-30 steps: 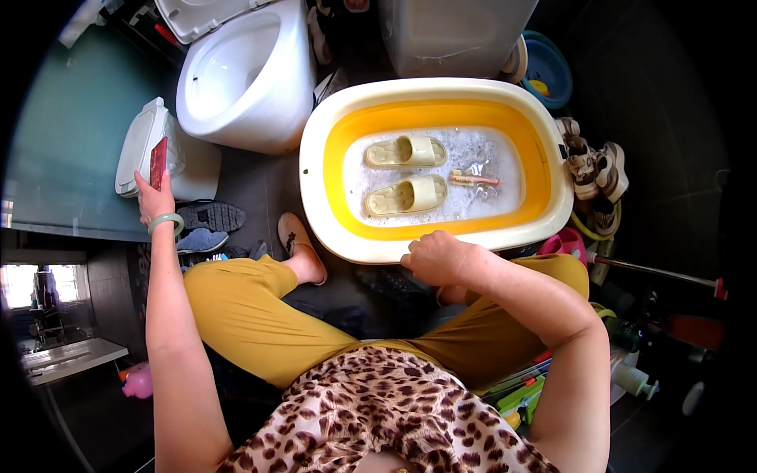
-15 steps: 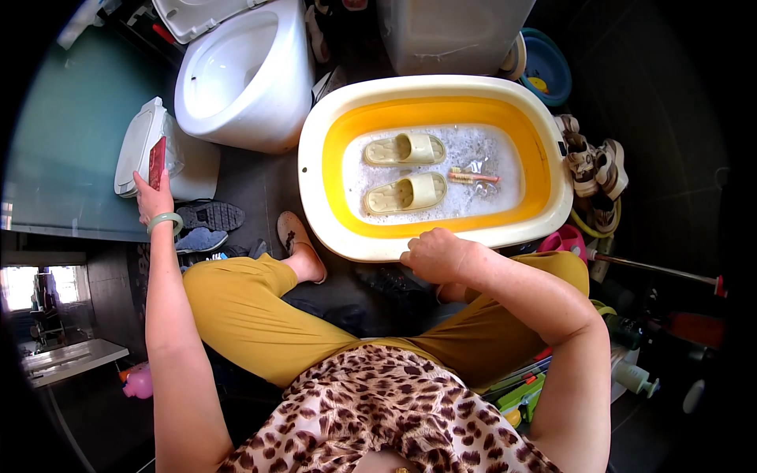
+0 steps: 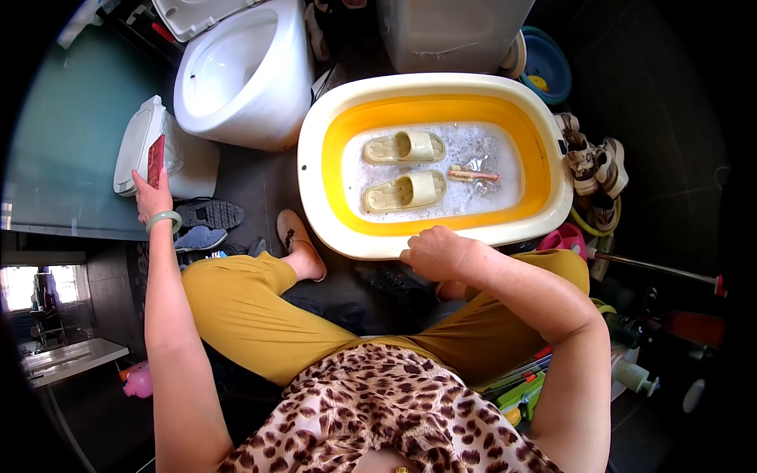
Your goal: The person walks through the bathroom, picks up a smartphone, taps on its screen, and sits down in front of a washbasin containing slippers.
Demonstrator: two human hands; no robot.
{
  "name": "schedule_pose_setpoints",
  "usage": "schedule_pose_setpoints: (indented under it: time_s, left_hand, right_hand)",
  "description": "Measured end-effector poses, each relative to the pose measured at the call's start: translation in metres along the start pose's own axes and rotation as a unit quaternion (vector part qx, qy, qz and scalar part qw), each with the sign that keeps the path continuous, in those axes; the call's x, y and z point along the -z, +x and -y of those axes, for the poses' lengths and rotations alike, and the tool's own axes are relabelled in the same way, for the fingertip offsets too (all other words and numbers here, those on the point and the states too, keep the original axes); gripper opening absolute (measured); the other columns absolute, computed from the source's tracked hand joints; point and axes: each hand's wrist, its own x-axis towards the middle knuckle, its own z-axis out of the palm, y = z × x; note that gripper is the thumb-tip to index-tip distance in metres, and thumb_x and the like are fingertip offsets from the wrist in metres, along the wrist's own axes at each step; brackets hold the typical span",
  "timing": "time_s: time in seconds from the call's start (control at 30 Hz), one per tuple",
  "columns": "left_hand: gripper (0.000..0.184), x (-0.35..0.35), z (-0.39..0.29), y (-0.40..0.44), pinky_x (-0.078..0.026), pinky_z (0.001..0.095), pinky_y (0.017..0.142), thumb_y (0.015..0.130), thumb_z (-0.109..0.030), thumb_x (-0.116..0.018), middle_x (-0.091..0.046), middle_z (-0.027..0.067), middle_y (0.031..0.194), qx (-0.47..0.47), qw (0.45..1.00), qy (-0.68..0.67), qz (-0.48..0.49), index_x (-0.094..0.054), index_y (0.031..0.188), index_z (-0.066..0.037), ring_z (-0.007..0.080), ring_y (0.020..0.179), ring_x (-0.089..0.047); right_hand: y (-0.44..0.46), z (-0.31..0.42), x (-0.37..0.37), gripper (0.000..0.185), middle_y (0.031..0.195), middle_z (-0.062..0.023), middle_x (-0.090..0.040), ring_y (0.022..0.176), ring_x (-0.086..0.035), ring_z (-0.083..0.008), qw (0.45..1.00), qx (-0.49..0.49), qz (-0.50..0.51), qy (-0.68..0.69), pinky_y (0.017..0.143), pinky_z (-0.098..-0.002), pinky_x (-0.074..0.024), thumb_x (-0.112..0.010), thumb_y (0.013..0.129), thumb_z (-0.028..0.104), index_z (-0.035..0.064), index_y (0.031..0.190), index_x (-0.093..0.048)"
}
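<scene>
My left hand (image 3: 151, 197), with a pale green bangle at the wrist, is closed on a flat red rectangular object (image 3: 157, 160) beside the white lidded bin. My right hand (image 3: 438, 254) is loosely curled at the near rim of the white and yellow tub (image 3: 364, 248); nothing shows in its fingers, and whether it touches the rim I cannot tell. Foamy water fills the bottom of the tub. Two cream slippers, an upper one (image 3: 426, 147) and a lower one (image 3: 428, 189), lie there with toes to the right. A brush (image 3: 475, 175) with a pinkish handle lies right of them.
A white toilet (image 3: 236, 79) stands behind the tub at left, next to the bin (image 3: 193, 169). Shoes (image 3: 203, 214) lie below the bin; more sneakers (image 3: 607, 169) are piled right of the tub. A blue basin (image 3: 552, 67) sits at the back right.
Both hands keep the same pose. The whole view has shifted by only a few pixels; the slippers and brush lie as before.
</scene>
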Motion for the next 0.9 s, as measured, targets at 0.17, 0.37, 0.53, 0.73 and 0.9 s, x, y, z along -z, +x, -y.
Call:
schedule_pose_setpoints:
  time_s: [0.17, 0.37, 0.53, 0.73, 0.9]
  left_hand:
    - [0.076, -0.001, 0.001, 0.001, -0.035, 0.0512, 0.083, 0.073, -0.057, -0.047, -0.045, 0.0194, 0.118, -0.002, 1.0, 0.0, 0.001, -0.02, 0.131, -0.016, 0.0364, 0.106, -0.044]
    - [0.076, -0.003, 0.003, 0.003, -0.034, 0.0518, 0.084, 0.073, -0.057, -0.048, -0.044, 0.019, 0.119, -0.002, 1.0, -0.003, 0.001, -0.019, 0.131, -0.016, 0.0362, 0.108, -0.043]
    - [0.076, -0.005, 0.004, 0.004, -0.034, 0.0518, 0.084, 0.073, -0.057, -0.047, -0.044, 0.0192, 0.119, -0.011, 1.0, -0.009, -0.009, -0.019, 0.132, -0.017, 0.0364, 0.107, -0.044]
    - [0.076, -0.003, 0.003, 0.003, -0.034, 0.0519, 0.083, 0.073, -0.057, -0.047, -0.046, 0.02, 0.116, 0.001, 1.0, -0.001, -0.004, -0.019, 0.132, -0.018, 0.0368, 0.105, -0.045]
    - [0.076, -0.002, 0.002, 0.003, -0.035, 0.052, 0.083, 0.073, -0.058, -0.047, -0.046, 0.0207, 0.115, 0.003, 1.0, -0.002, -0.002, -0.019, 0.132, -0.018, 0.037, 0.105, -0.045]
  right_hand:
    - [0.002, -0.001, -0.009, 0.019, 0.082, -0.0098, -0.06, 0.077, -0.059, -0.024, 0.999, 0.0, -0.038, -0.003, 0.067, -0.0331, -0.0461, -0.051, 0.075, 0.021, 0.0081, 0.086, -0.059]
    - [-0.001, 0.001, -0.001, 0.019, 0.083, -0.0094, -0.06, 0.079, -0.058, -0.0238, 1.0, 0.0, -0.028, -0.003, 0.069, -0.0332, -0.0457, -0.052, 0.076, 0.022, 0.0081, 0.088, -0.059]
    - [0.002, -0.001, -0.003, 0.028, 0.09, -0.0119, -0.061, 0.083, -0.06, -0.0237, 1.0, -0.002, 0.003, -0.001, 0.07, -0.0316, -0.0475, -0.061, 0.067, 0.016, 0.0046, 0.093, -0.059]
    - [0.001, 0.0, 0.0, 0.03, 0.091, -0.012, -0.06, 0.084, -0.059, -0.0237, 1.0, -0.005, 0.011, -0.003, 0.07, -0.0312, -0.0472, -0.061, 0.067, 0.016, 0.0048, 0.094, -0.058]
    - [-0.002, 0.002, 0.006, 0.028, 0.092, -0.0117, -0.06, 0.084, -0.059, -0.0237, 1.0, -0.006, 0.019, -0.005, 0.07, -0.0315, -0.0472, -0.058, 0.071, 0.016, 0.0054, 0.096, -0.057]
